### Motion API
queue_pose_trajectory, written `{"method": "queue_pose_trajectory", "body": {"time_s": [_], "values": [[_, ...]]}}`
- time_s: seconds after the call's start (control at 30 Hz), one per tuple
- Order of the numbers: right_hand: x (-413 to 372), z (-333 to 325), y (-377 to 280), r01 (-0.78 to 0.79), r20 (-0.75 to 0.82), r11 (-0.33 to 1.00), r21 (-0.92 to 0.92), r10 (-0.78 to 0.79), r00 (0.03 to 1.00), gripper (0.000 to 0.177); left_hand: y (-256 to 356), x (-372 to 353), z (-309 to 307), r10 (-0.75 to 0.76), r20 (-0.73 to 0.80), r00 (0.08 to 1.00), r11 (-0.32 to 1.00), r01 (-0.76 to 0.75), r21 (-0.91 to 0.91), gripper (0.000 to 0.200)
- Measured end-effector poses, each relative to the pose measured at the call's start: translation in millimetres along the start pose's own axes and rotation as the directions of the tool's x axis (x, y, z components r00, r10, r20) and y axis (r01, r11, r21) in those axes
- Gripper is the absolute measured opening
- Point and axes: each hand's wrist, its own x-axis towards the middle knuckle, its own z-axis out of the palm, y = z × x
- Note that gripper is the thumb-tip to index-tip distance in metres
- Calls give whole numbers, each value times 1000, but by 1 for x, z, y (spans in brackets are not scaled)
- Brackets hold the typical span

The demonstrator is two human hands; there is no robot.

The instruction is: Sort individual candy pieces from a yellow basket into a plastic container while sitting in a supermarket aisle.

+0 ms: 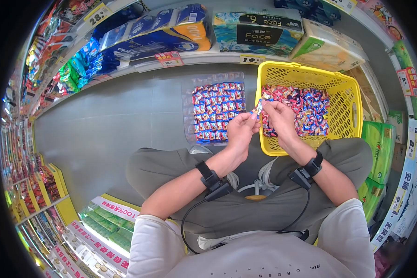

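In the head view I look down at a person who sits on the grey floor (116, 120) of a shop aisle. The left hand (240, 132) and the right hand (279, 118) are up in front, close together. Both hands pinch one small candy (258, 109) between thumb and fingertips. The left hand holds it from the left side and the right hand holds it from the right side. The candy has a blue and white wrapper. It sits in the air just over the left edge of the yellow basket (306, 69).

The yellow basket stands on the floor, past the person's right knee. It holds a big pile of loose sweets (306, 109) in red, blue and pink wrappers.

Just beside the basket, on its left, lies a clear tray (189, 99). In it are rows of sweets (217, 111), laid neatly side by side. The left part of the tray is bare.

Each wrist has a black band, the left band (207, 175) and the right band (313, 164). A black wire hangs down from each one.

Behind the basket and the tray is a low shelf with big packs of tissue paper (259, 30). There are yellow price tags on its edge.
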Motion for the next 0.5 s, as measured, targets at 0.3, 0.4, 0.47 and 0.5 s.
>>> {"method": "queue_pose_trajectory", "body": {"time_s": [0.3, 0.4, 0.47, 0.5], "values": [[-1, 1, 2, 16, 41, 1000, -13, -16, 999, 18, -10, -4, 1, -26, -117, 993, 1000, 24, -18, 11], [5, -4, 11, -59, 28, 994, 93, 57, 998, 21, -21, 9, -10, -72, -260, 963, 997, 65, -37, 9], [6, -5, 10, -131, -18, 974, 187, 137, 990, 22, -29, 24, -18, -74, -326, 942, 997, 78, 0, 8], [7, -5, 10, -132, -20, 973, 187, 138, 990, 22, -32, 31, -20, -98, -389, 916, 993, 113, 18, 8]]}}
